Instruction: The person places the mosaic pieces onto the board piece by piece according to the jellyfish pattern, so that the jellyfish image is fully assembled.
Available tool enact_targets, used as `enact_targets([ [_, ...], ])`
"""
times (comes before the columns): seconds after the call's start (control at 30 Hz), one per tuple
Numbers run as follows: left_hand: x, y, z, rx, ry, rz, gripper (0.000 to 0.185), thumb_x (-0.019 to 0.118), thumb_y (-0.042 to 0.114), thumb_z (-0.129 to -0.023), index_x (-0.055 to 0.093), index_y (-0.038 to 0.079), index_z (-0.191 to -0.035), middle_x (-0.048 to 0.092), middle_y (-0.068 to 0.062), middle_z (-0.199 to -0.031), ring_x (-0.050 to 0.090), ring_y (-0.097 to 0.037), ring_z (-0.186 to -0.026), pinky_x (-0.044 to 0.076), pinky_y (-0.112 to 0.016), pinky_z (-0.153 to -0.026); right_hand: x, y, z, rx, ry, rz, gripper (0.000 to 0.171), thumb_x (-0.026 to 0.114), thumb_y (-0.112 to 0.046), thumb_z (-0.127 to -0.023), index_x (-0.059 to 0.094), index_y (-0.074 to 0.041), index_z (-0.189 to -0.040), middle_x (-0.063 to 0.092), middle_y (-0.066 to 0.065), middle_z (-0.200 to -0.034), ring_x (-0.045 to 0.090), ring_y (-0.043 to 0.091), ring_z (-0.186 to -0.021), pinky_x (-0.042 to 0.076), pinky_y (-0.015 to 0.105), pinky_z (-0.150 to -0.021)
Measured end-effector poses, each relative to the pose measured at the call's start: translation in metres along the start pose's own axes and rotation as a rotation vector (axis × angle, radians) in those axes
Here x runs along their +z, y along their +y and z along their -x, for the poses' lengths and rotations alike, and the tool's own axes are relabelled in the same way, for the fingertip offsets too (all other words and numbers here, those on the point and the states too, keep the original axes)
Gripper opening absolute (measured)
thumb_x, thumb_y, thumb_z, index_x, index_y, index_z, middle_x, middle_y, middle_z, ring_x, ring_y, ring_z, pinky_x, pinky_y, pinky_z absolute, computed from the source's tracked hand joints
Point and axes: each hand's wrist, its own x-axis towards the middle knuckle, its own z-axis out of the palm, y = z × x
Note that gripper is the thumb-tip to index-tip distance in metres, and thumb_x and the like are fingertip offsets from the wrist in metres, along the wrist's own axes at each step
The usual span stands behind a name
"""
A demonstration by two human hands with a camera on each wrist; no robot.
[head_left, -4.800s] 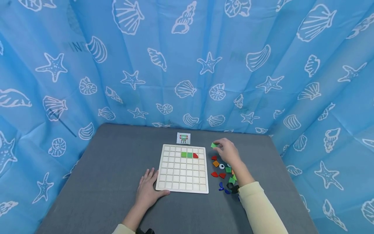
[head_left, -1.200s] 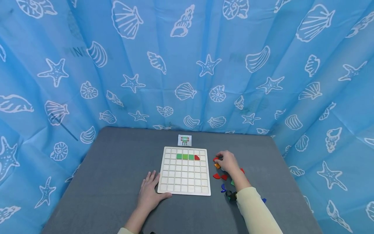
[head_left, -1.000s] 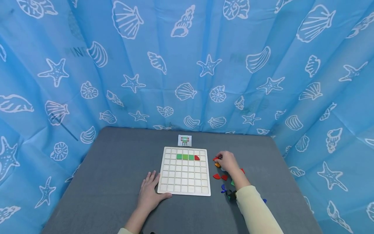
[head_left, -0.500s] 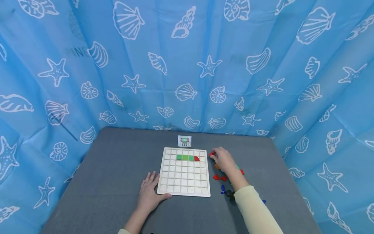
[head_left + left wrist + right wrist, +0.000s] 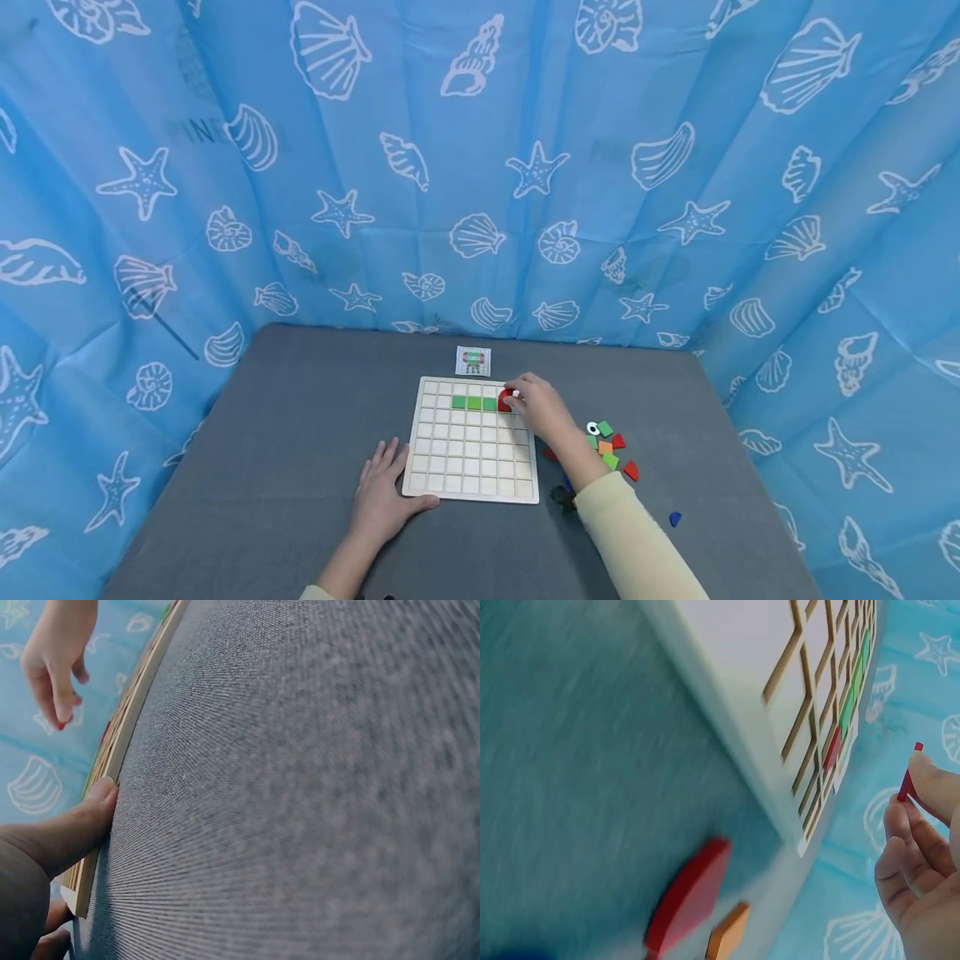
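Note:
My right hand (image 5: 542, 408) pinches a red quarter-circle tile (image 5: 907, 784) between thumb and fingers. It is over the upper right of the white gridded board (image 5: 471, 499); in the right wrist view the tile is clear of the surface. A row of green square tiles (image 5: 474, 403) lies in the board's cells, with another red tile (image 5: 831, 750) at its right end, partly covered by the hand in the head view. At the board's lower left corner rests my left hand (image 5: 382, 500), fingers extended along the left side, thumb (image 5: 101, 799) touching the front edge.
A small picture card (image 5: 473, 361) lies behind the board. Right of it are loose pieces: a white ring-like piece (image 5: 592, 428), an orange square (image 5: 605, 447), red quarter tiles (image 5: 631, 471), green squares (image 5: 611, 461) and a blue piece (image 5: 675, 518). A shell-patterned curtain (image 5: 480, 167) hangs behind.
A third green tile has joined the row on the board. My right hand has picked up a red tile from the loose pieces and carried it left over the board. My left hand stays put.

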Motion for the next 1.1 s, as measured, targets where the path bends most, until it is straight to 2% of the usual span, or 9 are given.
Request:
enact_targets([
  [0.17, -0.001, 0.002, 0.000, -0.001, -0.001, 0.007, 0.116, 0.085, 0.066, -0.062, 0.046, 0.001, -0.151, 0.036, -0.022, -0.160, 0.023, -0.043, -0.152, 0.021, -0.061, -0.122, 0.010, -0.011, -0.008, -0.015, -0.044, -0.005, 0.028, 0.073, -0.022, -0.093, 0.075, -0.005, -0.116, 0.070, 0.010, -0.110, 0.069, 0.022, -0.093, 0.060, 0.038, -0.081],
  [0.47, 0.001, -0.002, -0.001, 0.000, -0.006, -0.002, 0.117, 0.084, 0.067, -0.062, 0.046, 0.002, -0.151, 0.036, -0.022, -0.160, 0.023, -0.042, -0.152, 0.022, -0.062, -0.122, 0.034, -0.039, -0.025, -0.053, -0.147, 0.008, 0.025, 0.073, -0.029, -0.094, 0.076, -0.014, -0.114, 0.071, 0.003, -0.108, 0.067, 0.017, -0.090, 0.058, 0.036, -0.076],
  [0.73, -0.002, -0.002, -0.001, -0.001, -0.016, -0.012, 0.117, 0.083, 0.068, -0.063, 0.045, 0.002, -0.152, 0.035, -0.021, -0.161, 0.023, -0.042, -0.153, 0.022, -0.061, -0.122, 0.056, -0.062, -0.045, -0.051, -0.170, 0.072, 0.026, 0.070, -0.033, -0.096, 0.076, -0.019, -0.116, 0.073, 0.000, -0.113, 0.068, 0.019, -0.107, 0.059, 0.039, -0.087],
  [0.9, -0.003, -0.002, 0.000, 0.001, -0.017, -0.014, 0.116, 0.084, 0.066, -0.064, 0.044, 0.002, -0.152, 0.034, -0.022, -0.161, 0.023, -0.043, -0.152, 0.021, -0.062, -0.122, 0.065, -0.072, -0.052, -0.063, -0.167, 0.102, 0.022, 0.073, -0.030, -0.094, 0.078, -0.018, -0.112, 0.072, 0.002, -0.110, 0.068, 0.021, -0.106, 0.059, 0.040, -0.083],
  [1.1, -0.002, 0.000, -0.001, 0.003, -0.016, -0.015, 0.115, 0.084, 0.065, -0.064, 0.045, 0.002, -0.151, 0.035, -0.022, -0.161, 0.023, -0.043, -0.152, 0.022, -0.061, -0.122, 0.067, -0.073, -0.056, -0.054, -0.194, 0.097, 0.019, 0.077, -0.028, -0.091, 0.079, -0.019, -0.107, 0.069, 0.000, -0.105, 0.066, 0.018, -0.100, 0.058, 0.036, -0.081],
])
